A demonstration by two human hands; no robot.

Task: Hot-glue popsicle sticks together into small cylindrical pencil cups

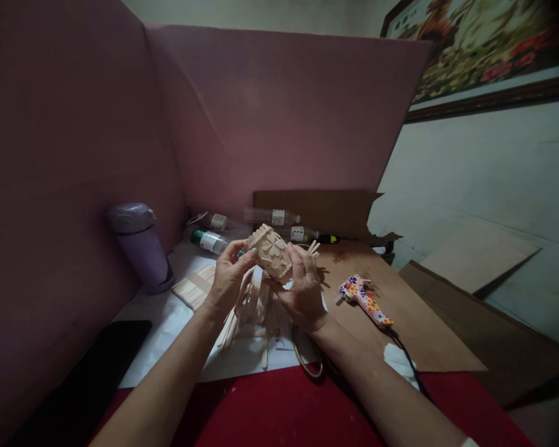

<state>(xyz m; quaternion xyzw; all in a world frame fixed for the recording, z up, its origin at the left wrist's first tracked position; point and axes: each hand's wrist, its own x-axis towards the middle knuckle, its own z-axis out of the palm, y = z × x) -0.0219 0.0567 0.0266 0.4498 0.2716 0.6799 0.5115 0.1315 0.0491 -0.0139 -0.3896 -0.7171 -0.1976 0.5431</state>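
Observation:
Between both hands, raised above the table, is a small pale wooden craft panel [274, 253] with a petal-shaped pattern on its face and a bumpy edge. My left hand [233, 270] grips its left side between thumb and fingers. On the right side, my right hand [304, 285] holds it with fingers over the edge and the thumb below. Beneath the hands lie loose wooden craft sticks [264, 351], partly hidden, around a clear plastic bottle [251, 298]. A bundle of craft sticks [193, 287] rests left of them on white paper [168, 335].
A flower-patterned glue gun [366, 301] with a black cord lies on cardboard [428, 341] at right. Several plastic bottles [209, 240] lie at the back. A purple tumbler [144, 251] stands at left by the pink partition [279, 118]. Red cloth [261, 410] covers the front.

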